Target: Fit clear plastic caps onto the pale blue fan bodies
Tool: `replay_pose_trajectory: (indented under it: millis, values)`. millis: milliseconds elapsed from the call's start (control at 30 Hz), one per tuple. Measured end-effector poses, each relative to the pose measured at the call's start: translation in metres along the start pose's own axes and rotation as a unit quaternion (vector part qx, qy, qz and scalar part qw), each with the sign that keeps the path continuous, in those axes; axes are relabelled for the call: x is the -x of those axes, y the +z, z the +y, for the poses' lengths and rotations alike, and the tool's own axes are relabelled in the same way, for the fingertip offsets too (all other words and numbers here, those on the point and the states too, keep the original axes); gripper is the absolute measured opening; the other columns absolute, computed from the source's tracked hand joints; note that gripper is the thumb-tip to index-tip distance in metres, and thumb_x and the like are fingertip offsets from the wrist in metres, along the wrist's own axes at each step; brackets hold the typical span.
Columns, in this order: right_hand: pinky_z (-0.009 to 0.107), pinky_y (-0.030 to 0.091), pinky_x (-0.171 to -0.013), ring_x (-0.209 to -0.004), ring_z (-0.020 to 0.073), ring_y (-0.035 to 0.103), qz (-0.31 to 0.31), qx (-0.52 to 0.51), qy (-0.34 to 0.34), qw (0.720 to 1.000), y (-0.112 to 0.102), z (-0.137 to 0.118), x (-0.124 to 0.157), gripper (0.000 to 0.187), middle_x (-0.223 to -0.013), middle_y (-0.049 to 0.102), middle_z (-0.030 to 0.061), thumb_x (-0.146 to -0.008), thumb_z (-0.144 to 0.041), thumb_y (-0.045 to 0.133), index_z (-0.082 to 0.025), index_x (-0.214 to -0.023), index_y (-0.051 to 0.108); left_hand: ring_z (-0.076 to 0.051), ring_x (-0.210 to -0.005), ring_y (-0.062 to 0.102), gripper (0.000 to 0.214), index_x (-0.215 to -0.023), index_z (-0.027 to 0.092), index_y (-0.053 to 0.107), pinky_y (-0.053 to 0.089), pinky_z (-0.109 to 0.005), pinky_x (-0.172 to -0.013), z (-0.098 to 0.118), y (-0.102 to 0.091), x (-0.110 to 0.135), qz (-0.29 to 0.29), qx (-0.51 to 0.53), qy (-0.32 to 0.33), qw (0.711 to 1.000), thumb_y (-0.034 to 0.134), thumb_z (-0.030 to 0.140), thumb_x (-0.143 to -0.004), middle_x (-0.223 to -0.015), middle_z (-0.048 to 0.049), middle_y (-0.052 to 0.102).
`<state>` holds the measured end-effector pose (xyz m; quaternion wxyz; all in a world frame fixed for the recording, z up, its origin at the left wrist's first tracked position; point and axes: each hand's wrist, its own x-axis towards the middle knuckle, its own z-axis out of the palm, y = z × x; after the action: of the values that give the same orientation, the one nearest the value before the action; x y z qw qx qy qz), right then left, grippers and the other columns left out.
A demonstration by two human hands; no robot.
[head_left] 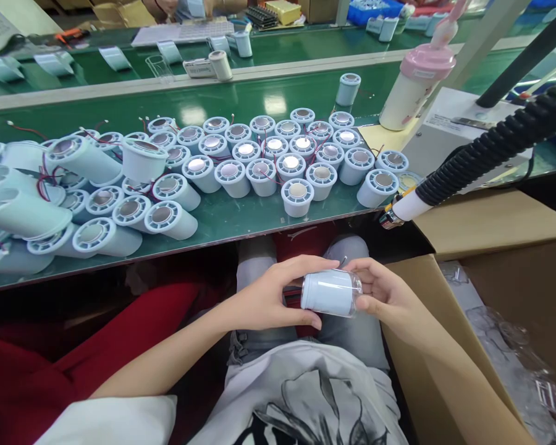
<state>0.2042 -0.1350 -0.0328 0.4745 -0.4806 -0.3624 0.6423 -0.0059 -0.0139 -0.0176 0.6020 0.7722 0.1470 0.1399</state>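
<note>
Above my lap, a light blue plastic cylinder [327, 293] lies sideways between my two hands. A clear plastic cover [356, 292] shows around its right end. My left hand [278, 295] grips the cylinder's left end, thumb below and fingers over the top. At the other end, my right hand [382, 293] has its thumb and fingers closed on the clear cover. A short thin wire sticks up behind the cylinder near my right fingertips. On the green bench ahead stand several similar blue cylinders [298, 199] with round metal discs on their tops and red and black wires.
More blue cylinders [106, 238] lie piled on the bench's left. A pink-lidded bottle [419, 77] stands at the right. A black corrugated hose [482, 148] slants above an open cardboard box [440, 334] holding clear plastic covers [514, 355]. Another person's red-clothed leg [130, 327] is at my left.
</note>
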Motion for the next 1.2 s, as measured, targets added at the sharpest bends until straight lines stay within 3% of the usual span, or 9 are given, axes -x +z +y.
replay_pose_trajectory:
  millis: [200, 367, 600, 733, 967, 1033, 1100, 1167, 1200]
  values:
    - [0.016, 0.054, -0.061, -0.07, 0.0093, 0.064, 0.016, -0.055, 0.021, 0.998, 0.004, 0.002, -0.006, 0.043, -0.083, 0.067, -0.0029, -0.08, -0.052, 0.076, -0.022, -0.104, 0.056, -0.025, -0.13, 0.052, 0.08, -0.139, 0.028, 0.05, 0.044, -0.035, -0.109, -0.001, 0.0, 0.0, 0.001, -0.008, 0.013, 1.0, 0.086, 0.022, -0.068, -0.14, -0.0084, 0.056]
    - [0.021, 0.057, -0.053, -0.057, 0.0142, 0.069, 0.03, -0.056, 0.084, 0.994, 0.007, 0.005, -0.007, 0.05, -0.071, 0.069, -0.0012, -0.081, -0.063, 0.068, -0.02, -0.1, 0.05, -0.026, -0.132, 0.051, 0.08, -0.139, 0.03, 0.05, 0.045, -0.037, -0.109, -0.003, -0.001, 0.001, 0.0, -0.005, 0.029, 1.0, 0.085, 0.02, -0.068, -0.142, -0.0085, 0.055]
    - [0.014, 0.045, -0.033, -0.041, 0.0138, 0.063, 0.027, -0.101, 0.124, 0.987, 0.015, 0.005, -0.01, 0.058, -0.055, 0.066, -0.0006, -0.079, -0.074, 0.061, -0.018, -0.093, 0.05, -0.025, -0.132, 0.051, 0.084, -0.138, 0.031, 0.051, 0.04, -0.038, -0.113, -0.008, -0.001, 0.0, 0.005, -0.008, 0.082, 0.997, 0.087, 0.016, -0.064, -0.143, -0.0077, 0.055]
    - [0.013, 0.04, -0.03, -0.036, 0.0115, 0.058, -0.013, -0.134, 0.164, 0.977, 0.015, 0.005, -0.011, 0.065, -0.058, 0.069, 0.0059, -0.077, -0.079, 0.057, -0.015, -0.092, 0.055, -0.026, -0.131, 0.052, 0.083, -0.138, 0.031, 0.053, 0.04, -0.039, -0.112, -0.008, -0.001, 0.0, 0.009, 0.0, 0.083, 0.997, 0.087, 0.015, -0.064, -0.142, -0.0083, 0.056]
    - [0.011, 0.034, -0.028, -0.032, 0.0065, 0.051, -0.073, -0.17, 0.285, 0.941, 0.014, 0.005, -0.011, 0.081, -0.054, 0.061, 0.006, -0.098, -0.067, 0.007, -0.012, -0.071, 0.06, -0.027, -0.128, 0.053, 0.07, -0.134, 0.032, 0.055, 0.052, -0.036, -0.099, 0.0, 0.004, 0.002, 0.013, 0.023, 0.053, 0.998, 0.083, 0.019, -0.071, -0.137, -0.0094, 0.056]
    - [0.012, 0.036, -0.029, -0.034, 0.0074, 0.052, -0.085, -0.14, 0.254, 0.953, 0.013, 0.008, -0.01, 0.084, -0.053, 0.059, 0.0044, -0.093, -0.075, 0.008, -0.013, -0.073, 0.06, -0.026, -0.125, 0.055, 0.064, -0.133, 0.031, 0.055, 0.055, -0.032, -0.093, 0.003, 0.006, 0.003, 0.019, 0.045, 0.025, 0.999, 0.08, 0.02, -0.075, -0.135, -0.0095, 0.055]
    - [0.016, 0.045, -0.035, -0.042, 0.0118, 0.059, -0.061, -0.064, 0.132, 0.987, 0.011, 0.013, -0.006, 0.082, -0.061, 0.063, 0.0046, -0.087, -0.083, 0.017, -0.015, -0.092, 0.062, -0.024, -0.121, 0.057, 0.06, -0.132, 0.029, 0.055, 0.056, -0.03, -0.091, 0.006, 0.007, 0.005, 0.031, 0.067, -0.012, 0.997, 0.078, 0.022, -0.077, -0.133, -0.0092, 0.055]
    - [0.028, 0.061, -0.059, -0.077, 0.0209, 0.072, -0.005, 0.02, -0.02, 1.0, 0.007, 0.016, -0.001, 0.072, -0.1, 0.071, 0.0101, -0.083, -0.081, 0.042, -0.022, -0.121, 0.056, -0.022, -0.114, 0.059, 0.059, -0.132, 0.028, 0.054, 0.058, -0.03, -0.088, 0.008, 0.008, 0.006, 0.044, 0.095, -0.049, 0.993, 0.077, 0.024, -0.077, -0.13, -0.0088, 0.055]
    - [0.035, 0.061, -0.078, -0.101, 0.0254, 0.069, 0.018, 0.071, -0.093, 0.993, 0.005, 0.016, 0.002, 0.069, -0.127, 0.062, 0.0113, -0.082, -0.074, 0.057, -0.028, -0.133, 0.048, -0.022, -0.111, 0.061, 0.059, -0.132, 0.027, 0.054, 0.058, -0.03, -0.086, 0.009, 0.008, 0.006, 0.046, 0.109, -0.065, 0.991, 0.077, 0.025, -0.077, -0.128, -0.0086, 0.056]
